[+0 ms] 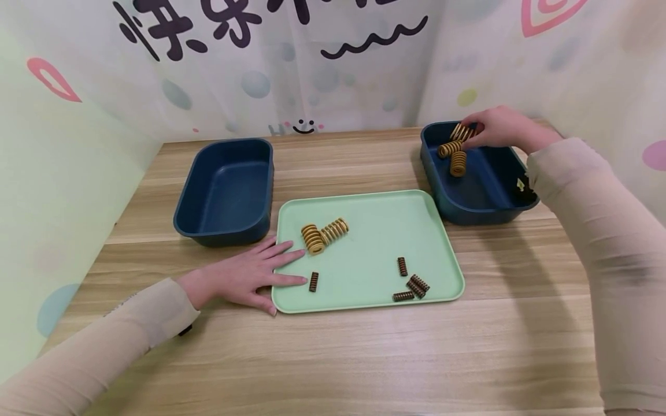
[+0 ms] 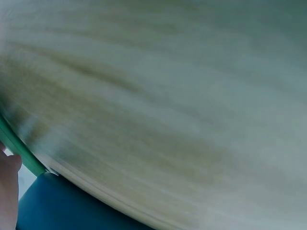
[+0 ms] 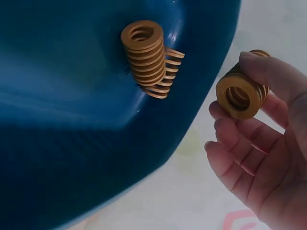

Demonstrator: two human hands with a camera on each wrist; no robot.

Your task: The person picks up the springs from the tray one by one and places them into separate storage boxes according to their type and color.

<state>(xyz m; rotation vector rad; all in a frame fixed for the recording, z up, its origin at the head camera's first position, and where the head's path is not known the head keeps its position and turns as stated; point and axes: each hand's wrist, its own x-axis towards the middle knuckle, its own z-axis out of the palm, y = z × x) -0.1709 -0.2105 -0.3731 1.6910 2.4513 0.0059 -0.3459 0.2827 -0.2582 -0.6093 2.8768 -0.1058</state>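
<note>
My right hand (image 1: 496,128) is over the back of the right blue bin (image 1: 481,179). Its thumb and fingers pinch a large golden coil spring (image 3: 239,97), seen clearly in the right wrist view. Two more golden springs (image 1: 458,164) lie against each other inside that bin. My left hand (image 1: 247,277) rests with fingers spread across the left edge of the pale green tray (image 1: 374,219). Near its fingertips are a small dark spring (image 1: 314,281) and two golden springs (image 1: 313,238) that touch. Only part of the left hand (image 2: 7,187) shows in the left wrist view.
A second blue bin (image 1: 229,190), with nothing in it, stands behind my left hand. Several small dark springs (image 1: 416,286) lie at the tray's front right. A printed cloth (image 1: 338,92) hangs behind the wooden table (image 1: 364,358).
</note>
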